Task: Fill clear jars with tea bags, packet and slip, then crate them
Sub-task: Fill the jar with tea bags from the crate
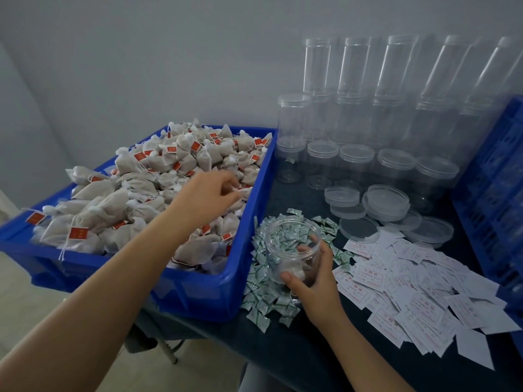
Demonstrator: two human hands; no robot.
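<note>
The big blue bin (181,290) hogs the left end of the table (283,357), heaped with tea bags (158,176), and a blue crate (492,193) stands along the right edge. Empty capped jars (359,120) are stacked along the back edge with loose lids (387,202) in front of them. Slips (418,287) are fanned out toward the front right, and the small green-and-white packets (268,292) are piled just beside the bin.

The open jar (293,250) sits over that packet pile, tilted toward the bin. The right hand (314,275) grips it, thumb across the front and fingers round the far side. Looks like a bag or two is already at the bottom.

The left hand (209,193) is over the bin's right side, fingers curled down among the bags. It's blurry, so can't tell if it's actually pinching one.

My take: grab bags by the body, not the string, since the red tags snag on neighbours. Keep the jar mouth tilted at the bin so it's a short drop.
</note>
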